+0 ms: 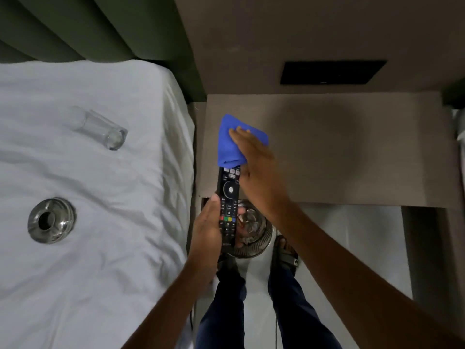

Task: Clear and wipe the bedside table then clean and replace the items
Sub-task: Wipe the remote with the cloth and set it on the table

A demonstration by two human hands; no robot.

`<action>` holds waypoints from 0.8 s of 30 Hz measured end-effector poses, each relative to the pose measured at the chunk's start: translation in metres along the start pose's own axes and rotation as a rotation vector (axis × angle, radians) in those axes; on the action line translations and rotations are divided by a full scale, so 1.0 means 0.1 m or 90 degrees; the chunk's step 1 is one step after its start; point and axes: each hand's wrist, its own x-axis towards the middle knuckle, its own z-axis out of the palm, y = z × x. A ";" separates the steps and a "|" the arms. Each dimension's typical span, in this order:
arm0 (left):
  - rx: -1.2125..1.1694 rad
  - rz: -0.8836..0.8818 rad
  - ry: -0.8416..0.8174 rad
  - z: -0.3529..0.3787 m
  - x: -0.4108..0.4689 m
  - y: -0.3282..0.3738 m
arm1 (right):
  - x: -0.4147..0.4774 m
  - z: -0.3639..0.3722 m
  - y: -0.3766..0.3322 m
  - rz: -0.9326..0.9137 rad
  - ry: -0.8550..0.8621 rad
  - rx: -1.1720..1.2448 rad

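My left hand [207, 231] grips the lower half of a black remote control [228, 197], held over the front left corner of the grey-brown bedside table [339, 152]. My right hand [254, 162] presses a folded blue cloth [230, 144] onto the remote's top end, which the cloth hides. On the white bed sheet [100, 260] to the left, a clear drinking glass [105, 129] lies on its side and a round metal ashtray [51, 220] sits nearer the front.
A round metal bin [254, 238] with rubbish stands on the pale floor below the table's front edge, beside my sandalled foot [285, 253]. A dark panel [332, 71] sits on the wall behind the table. A green padded headboard [88, 26] rises behind the bed.
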 end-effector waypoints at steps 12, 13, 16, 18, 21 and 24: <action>-0.169 -0.130 -0.043 0.38 0.57 0.21 | -0.50 0.03 0.15 0.094 -0.006 0.119; -0.195 -0.148 -0.038 0.38 0.64 0.24 | -0.54 0.05 0.16 0.099 -0.004 0.115; -0.214 -0.179 -0.020 0.45 0.85 0.26 | -0.61 0.04 0.23 0.093 -0.010 0.107; -0.242 -0.189 0.004 0.57 0.98 0.25 | -0.66 0.01 0.35 0.100 -0.020 0.090; -0.197 -0.193 0.037 0.81 1.18 0.22 | -0.68 -0.09 0.54 0.149 -0.063 0.053; -0.112 -0.166 0.046 1.14 1.43 0.13 | -0.70 -0.20 0.80 0.185 -0.039 0.049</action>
